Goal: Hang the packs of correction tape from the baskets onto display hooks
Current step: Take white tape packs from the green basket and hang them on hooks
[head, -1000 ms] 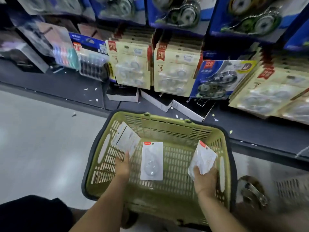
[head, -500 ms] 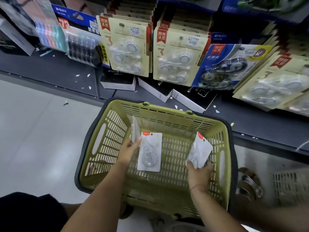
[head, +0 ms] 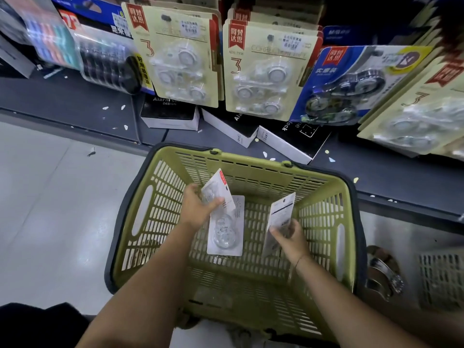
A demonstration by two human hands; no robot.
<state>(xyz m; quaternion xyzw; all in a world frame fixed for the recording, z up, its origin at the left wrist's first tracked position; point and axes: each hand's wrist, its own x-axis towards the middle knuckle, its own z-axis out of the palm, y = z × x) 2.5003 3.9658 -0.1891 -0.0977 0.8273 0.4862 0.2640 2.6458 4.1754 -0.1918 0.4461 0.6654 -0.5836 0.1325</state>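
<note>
Basket (head: 251, 169): green, slatted.
Left hand (head: 197, 209): clamped on one tape pack (head: 219, 187), near left wall.
Right hand (head: 291, 237): pinches second pack (head: 281, 212), near right wall.
Third pack (head: 226, 243): flat on basket floor, between both hands.

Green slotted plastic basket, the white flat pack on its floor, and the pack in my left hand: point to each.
Green slotted plastic basket (head: 263, 182), head view, far wall.
White flat pack (head: 226, 234) on the basket floor, head view, clear blister.
Tilted white pack (head: 221, 189) in the left hand (head: 195, 209), head view, upper card.
</note>
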